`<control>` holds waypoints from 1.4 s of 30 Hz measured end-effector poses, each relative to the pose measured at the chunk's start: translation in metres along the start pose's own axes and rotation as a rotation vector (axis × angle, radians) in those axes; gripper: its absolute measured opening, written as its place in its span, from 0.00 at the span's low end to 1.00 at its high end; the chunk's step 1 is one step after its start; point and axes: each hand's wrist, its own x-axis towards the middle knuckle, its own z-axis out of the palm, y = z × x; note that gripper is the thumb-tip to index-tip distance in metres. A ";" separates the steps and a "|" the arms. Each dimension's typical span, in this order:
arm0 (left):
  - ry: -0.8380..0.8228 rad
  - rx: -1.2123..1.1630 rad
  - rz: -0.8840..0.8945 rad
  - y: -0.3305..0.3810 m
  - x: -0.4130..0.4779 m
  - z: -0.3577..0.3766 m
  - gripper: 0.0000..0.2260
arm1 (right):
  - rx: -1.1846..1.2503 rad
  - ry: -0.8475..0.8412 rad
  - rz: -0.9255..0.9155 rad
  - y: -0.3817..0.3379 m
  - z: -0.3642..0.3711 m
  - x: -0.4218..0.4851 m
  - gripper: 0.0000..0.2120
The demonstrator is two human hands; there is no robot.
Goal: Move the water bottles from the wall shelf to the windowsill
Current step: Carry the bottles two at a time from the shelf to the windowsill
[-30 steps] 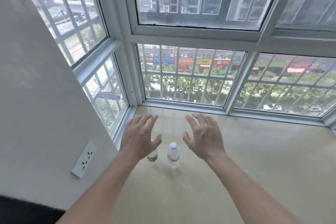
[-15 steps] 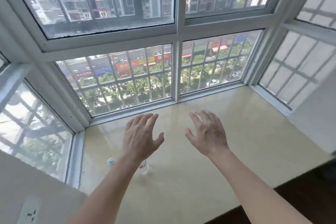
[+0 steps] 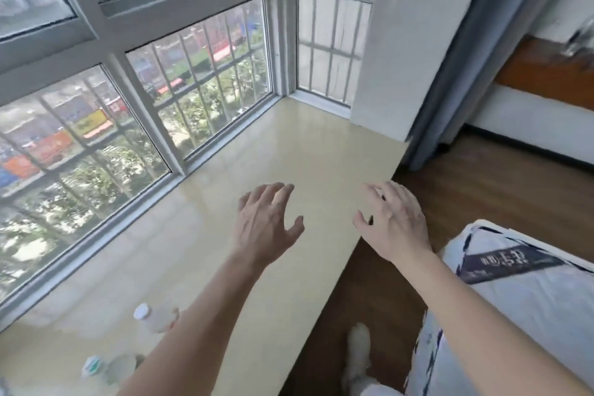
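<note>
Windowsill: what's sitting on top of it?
On the windowsill, low on the left, are a white-capped water bottle and a green-capped water bottle. The left forearm covers part of each, so neither bottle shows whole.

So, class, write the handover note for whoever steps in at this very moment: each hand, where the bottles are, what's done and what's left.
Left hand: open and empty, fingers spread, above the windowsill.
Right hand: open and empty, just past the sill's front edge.
Bottles: a white-capped bottle and a green-capped bottle are on the sill at lower left, partly hidden by the left forearm.
Done: those two are on the sill.
Left: the wall shelf is out of view, so check it for further bottles.
</note>
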 end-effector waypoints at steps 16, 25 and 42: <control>-0.070 -0.065 0.251 0.126 0.113 0.080 0.28 | -0.046 0.127 0.215 0.158 0.014 0.013 0.20; -0.077 -0.075 0.293 0.232 0.257 0.138 0.27 | -0.034 0.151 0.254 0.300 0.023 0.116 0.20; -0.132 -0.102 0.436 0.406 0.444 0.225 0.25 | -0.029 0.138 0.416 0.507 0.032 0.222 0.20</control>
